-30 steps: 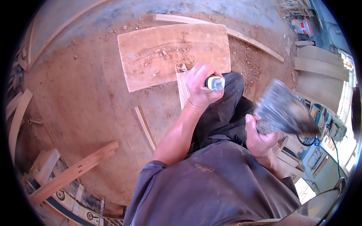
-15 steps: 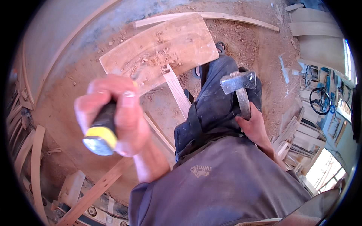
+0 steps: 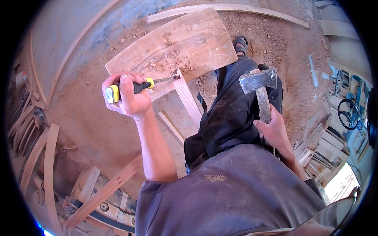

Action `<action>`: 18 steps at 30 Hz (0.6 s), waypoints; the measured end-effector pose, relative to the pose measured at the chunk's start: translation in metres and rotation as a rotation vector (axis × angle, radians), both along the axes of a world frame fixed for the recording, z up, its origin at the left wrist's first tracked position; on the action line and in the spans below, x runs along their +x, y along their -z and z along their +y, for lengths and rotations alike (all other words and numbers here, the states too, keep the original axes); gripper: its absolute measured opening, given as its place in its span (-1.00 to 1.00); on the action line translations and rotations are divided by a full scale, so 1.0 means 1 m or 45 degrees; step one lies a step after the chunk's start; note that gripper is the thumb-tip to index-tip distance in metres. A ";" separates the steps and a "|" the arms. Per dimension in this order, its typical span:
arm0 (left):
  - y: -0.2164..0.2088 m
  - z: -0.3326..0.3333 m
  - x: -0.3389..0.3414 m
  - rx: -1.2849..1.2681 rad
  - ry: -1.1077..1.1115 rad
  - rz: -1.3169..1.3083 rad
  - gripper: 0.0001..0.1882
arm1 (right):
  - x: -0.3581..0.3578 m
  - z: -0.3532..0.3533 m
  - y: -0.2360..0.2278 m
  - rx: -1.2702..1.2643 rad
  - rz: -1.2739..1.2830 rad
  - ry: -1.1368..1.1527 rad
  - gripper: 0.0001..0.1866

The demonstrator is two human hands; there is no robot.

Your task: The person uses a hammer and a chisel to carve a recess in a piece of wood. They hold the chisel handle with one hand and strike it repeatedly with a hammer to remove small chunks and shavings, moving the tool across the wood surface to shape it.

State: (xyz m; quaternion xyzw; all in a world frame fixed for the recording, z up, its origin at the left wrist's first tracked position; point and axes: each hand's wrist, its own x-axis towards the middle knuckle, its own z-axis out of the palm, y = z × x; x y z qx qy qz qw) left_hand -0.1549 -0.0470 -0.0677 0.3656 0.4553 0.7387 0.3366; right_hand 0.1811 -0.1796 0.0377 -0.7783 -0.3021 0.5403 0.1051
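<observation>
My left hand (image 3: 128,92) is closed around the black and yellow handle of a chisel (image 3: 142,85). Its metal blade points right, and the tip meets the notched end of a pale wooden strip (image 3: 187,94). That end lies over the near edge of a broad wooden board (image 3: 204,37) scattered with wood chips. Closed round a wooden shaft, my right hand (image 3: 273,129) holds a hammer (image 3: 258,80) with a blocky metal head. The hammer is upright over my dark trouser leg, apart from the chisel.
Beyond the board lies a long curved wooden strip (image 3: 228,8). Chips cover the dusty floor (image 3: 271,39) around my sandalled foot (image 3: 241,44). A holed wooden beam (image 3: 104,190) and curved pieces (image 3: 51,169) lie at lower left. Machinery with a black handwheel (image 3: 348,114) stands at right.
My left hand has moved away from me with the chisel, whose tip now rests at the strip's end. The hammer remains over my leg in my right hand. The view has shifted slightly.
</observation>
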 end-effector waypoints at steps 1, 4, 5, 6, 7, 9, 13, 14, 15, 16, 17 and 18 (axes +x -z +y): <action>0.000 0.001 0.000 -0.009 0.068 0.029 -0.87 | 0.002 0.001 0.002 -0.008 0.014 -0.004 -0.59; -0.010 -0.002 0.000 -0.147 0.381 -0.096 -0.82 | 0.004 0.000 0.005 -0.024 0.048 -0.009 -0.59; -0.012 -0.001 -0.002 -0.133 0.546 -0.143 -0.81 | 0.005 -0.001 0.006 -0.025 0.054 -0.008 -0.59; -0.014 0.001 -0.007 -0.115 0.708 -0.188 -0.80 | 0.004 0.000 0.006 -0.022 0.062 -0.010 -0.59; -0.016 0.003 -0.010 -0.097 0.871 -0.234 -0.79 | 0.004 0.000 0.006 -0.023 0.061 -0.025 -0.58; -0.019 0.003 -0.005 -0.094 0.932 -0.231 -0.80 | 0.003 0.003 0.005 -0.022 0.058 -0.055 -0.58; -0.020 0.012 0.011 -0.176 1.079 -0.285 -0.79 | -0.004 0.013 0.001 0.057 0.064 -0.117 -0.59; -0.021 0.018 0.014 -0.189 1.134 -0.301 -0.79 | -0.007 0.017 -0.003 0.069 0.051 -0.145 -0.59; -0.021 0.024 0.015 -0.203 1.185 -0.316 -0.79 | -0.009 0.022 -0.005 0.079 0.040 -0.178 -0.60; -0.020 0.028 0.017 -0.233 1.147 -0.378 -0.86 | -0.011 0.027 -0.004 0.163 0.019 -0.219 -0.61; -0.020 0.023 0.019 -0.332 1.054 -0.260 -0.90 | -0.012 0.031 -0.003 0.247 -0.001 -0.259 -0.62; -0.016 0.020 0.026 -0.420 0.970 -0.158 -0.93 | -0.014 0.037 -0.005 0.332 -0.039 -0.293 -0.63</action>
